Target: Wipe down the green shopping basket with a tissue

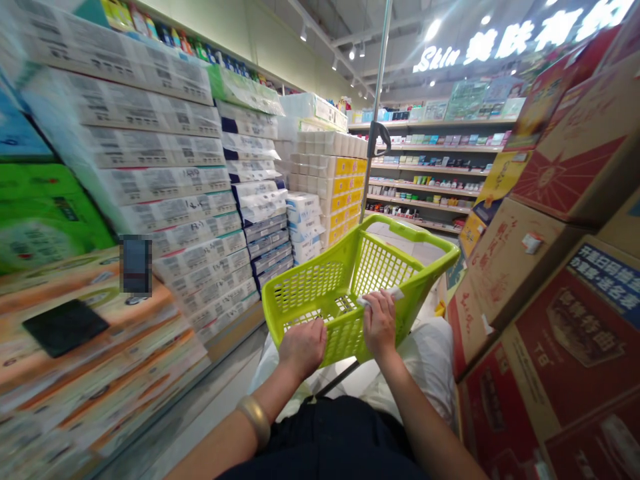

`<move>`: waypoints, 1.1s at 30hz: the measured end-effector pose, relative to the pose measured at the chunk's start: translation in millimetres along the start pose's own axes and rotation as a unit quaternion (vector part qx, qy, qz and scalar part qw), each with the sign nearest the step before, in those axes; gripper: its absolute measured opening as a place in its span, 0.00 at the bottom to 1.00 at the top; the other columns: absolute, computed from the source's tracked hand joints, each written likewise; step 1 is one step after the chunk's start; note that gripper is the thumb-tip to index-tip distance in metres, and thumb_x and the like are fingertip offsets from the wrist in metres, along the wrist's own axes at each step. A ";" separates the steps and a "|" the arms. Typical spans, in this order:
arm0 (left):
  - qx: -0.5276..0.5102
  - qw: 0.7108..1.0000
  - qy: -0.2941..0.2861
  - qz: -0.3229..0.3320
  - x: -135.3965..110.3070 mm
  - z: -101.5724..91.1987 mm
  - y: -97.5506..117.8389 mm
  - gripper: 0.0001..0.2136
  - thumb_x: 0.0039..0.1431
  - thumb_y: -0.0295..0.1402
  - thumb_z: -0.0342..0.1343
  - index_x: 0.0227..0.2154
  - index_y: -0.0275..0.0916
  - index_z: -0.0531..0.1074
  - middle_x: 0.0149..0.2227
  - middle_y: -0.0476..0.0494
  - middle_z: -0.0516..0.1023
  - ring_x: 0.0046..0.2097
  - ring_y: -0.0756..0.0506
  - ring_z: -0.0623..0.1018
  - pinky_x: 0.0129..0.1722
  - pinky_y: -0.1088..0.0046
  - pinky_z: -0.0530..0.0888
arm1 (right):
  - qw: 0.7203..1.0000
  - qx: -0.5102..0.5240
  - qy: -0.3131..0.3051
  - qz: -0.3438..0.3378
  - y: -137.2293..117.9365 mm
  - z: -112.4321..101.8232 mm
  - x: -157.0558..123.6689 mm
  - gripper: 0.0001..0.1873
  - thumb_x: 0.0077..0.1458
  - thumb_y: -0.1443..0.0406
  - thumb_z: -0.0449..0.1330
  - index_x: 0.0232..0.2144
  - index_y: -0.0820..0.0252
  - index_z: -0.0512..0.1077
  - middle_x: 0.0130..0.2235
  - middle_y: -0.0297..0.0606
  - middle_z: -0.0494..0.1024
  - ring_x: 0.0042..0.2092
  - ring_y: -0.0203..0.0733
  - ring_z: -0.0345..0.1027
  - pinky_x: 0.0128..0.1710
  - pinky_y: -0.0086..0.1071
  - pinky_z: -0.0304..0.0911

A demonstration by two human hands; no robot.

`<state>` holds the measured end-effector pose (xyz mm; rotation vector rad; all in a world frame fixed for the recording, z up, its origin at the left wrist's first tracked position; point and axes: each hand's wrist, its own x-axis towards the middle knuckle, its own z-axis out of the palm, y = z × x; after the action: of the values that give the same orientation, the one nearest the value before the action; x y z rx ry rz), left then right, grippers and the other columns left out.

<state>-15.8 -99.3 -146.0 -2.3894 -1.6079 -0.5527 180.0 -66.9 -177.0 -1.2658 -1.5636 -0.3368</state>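
Presently, we find the green basket (345,340) directly in front of the person, tilted, with white sacking (433,340) beside and beneath it. The left hand (301,347) is curled closed against the near rim; whether it pinches anything else we cannot tell. The right hand (380,320) has its fingers closed on a white cloth (397,293), resting on the same rim. We judge the step in hand to be wiping that rim, the left hand steadying; a further pass calls for sliding the cloth along the edge without tipping the basket. Around it, we note stacked cartons (530,260) near on the right, likely limiting elbow room, and wrapped packs (165,150) on the left. A metal pole (381,80) rises beyond the basket. A dark flat object (65,327) lies on orange packs (165,327); stocked shelves (430,148) stand well apart behind.
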 end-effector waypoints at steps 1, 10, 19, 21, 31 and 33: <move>0.002 1.000 0.000 0.000 0.4 0.3 0.4 0.14 0.65 0.35 0.39 0.32 0.40 0.70 0.29 0.43 0.78 0.32 0.45 0.77 0.32 0.70 0.68 | 1.000 0.005 -0.002 0.005 -8.0 3.9 -4.2 0.15 0.61 0.68 0.47 0.44 0.57 0.71 0.47 0.41 0.72 0.60 0.48 0.54 0.63 0.51 0.45; 0.007 1.000 -0.002 0.009 -0.9 -0.3 -2.9 0.14 0.66 0.34 0.39 0.32 0.40 0.70 0.30 0.43 0.79 0.33 0.44 0.77 0.31 0.70 0.67 | 0.994 0.013 -0.079 -0.080 -26.8 5.4 -17.8 0.15 0.61 0.68 0.49 0.47 0.54 0.69 0.48 0.38 0.73 0.59 0.45 0.58 0.64 0.47 0.43; 0.016 1.000 -0.007 0.001 2.1 0.6 0.3 0.13 0.66 0.34 0.40 0.32 0.40 0.70 0.30 0.43 0.78 0.33 0.44 0.77 0.31 0.69 0.66 | 1.000 -0.003 -0.019 -0.010 -22.2 11.2 -12.7 0.14 0.62 0.69 0.46 0.44 0.57 0.70 0.47 0.41 0.72 0.60 0.48 0.54 0.64 0.49 0.45; 0.018 1.000 -0.005 0.004 1.7 1.3 -0.2 0.13 0.65 0.34 0.40 0.32 0.40 0.70 0.29 0.43 0.78 0.32 0.44 0.77 0.30 0.69 0.66 | 0.999 0.010 -0.039 -0.028 -36.7 16.2 -20.8 0.15 0.61 0.69 0.47 0.45 0.57 0.69 0.48 0.41 0.72 0.60 0.47 0.54 0.64 0.48 0.44; 0.015 1.000 -0.003 0.013 -0.2 0.9 -3.3 0.14 0.66 0.35 0.39 0.32 0.40 0.70 0.30 0.45 0.79 0.32 0.45 0.77 0.30 0.70 0.66 | 0.995 -0.037 -0.063 -0.070 5.3 -7.4 -0.6 0.14 0.62 0.68 0.50 0.46 0.54 0.70 0.47 0.38 0.74 0.58 0.44 0.58 0.64 0.44 0.44; 0.017 1.000 -0.004 0.011 -0.1 0.8 -3.2 0.14 0.66 0.35 0.39 0.32 0.40 0.70 0.30 0.45 0.79 0.32 0.44 0.77 0.30 0.69 0.66 | 0.995 -0.062 -0.043 -0.066 29.5 -17.1 13.6 0.13 0.62 0.68 0.49 0.45 0.55 0.71 0.47 0.39 0.74 0.58 0.45 0.58 0.63 0.45 0.44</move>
<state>-18.7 -97.8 -146.9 -2.3856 -1.5785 -0.5094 215.3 -60.3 -169.5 -1.2893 -1.7266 -0.4765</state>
